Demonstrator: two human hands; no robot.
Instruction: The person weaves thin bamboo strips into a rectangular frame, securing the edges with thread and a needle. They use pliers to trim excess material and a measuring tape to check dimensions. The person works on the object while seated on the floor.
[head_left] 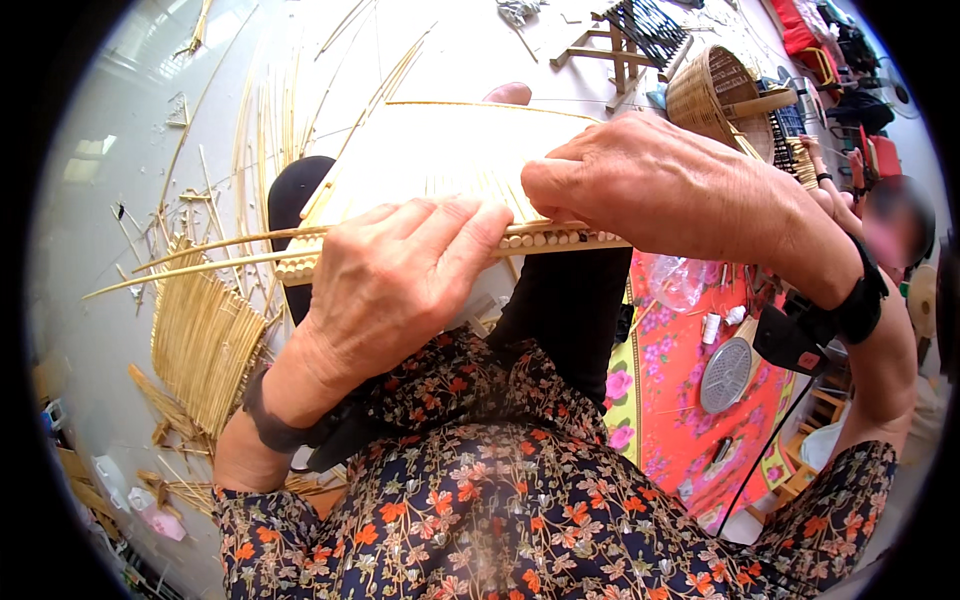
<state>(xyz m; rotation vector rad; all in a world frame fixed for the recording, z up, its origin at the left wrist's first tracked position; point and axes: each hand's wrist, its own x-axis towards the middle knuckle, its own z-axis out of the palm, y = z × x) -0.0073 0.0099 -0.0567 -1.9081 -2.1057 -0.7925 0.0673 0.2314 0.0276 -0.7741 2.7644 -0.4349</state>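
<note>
A pale panel of reed-like sticks [450, 150] lies across my lap, its middle washed out by glare. Along its near edge runs a row of round cut stick ends [545, 240]. My left hand [400, 265] presses over that edge, fingers bent and closed on it. Two long thin strips [205, 265] stick out leftward from under this hand. My right hand [625, 185] is at the right part of the same edge, its fingers curled in a pinch; whatever lies between them is hidden.
Another stick panel [205, 345] lies on the floor at left, among loose strips. Far right are a woven basket [710, 95] and a wooden stand [620, 60]. A pink floral cloth [665, 420] carries an oval grey perforated piece [730, 375]. Another person [900, 225] sits at right.
</note>
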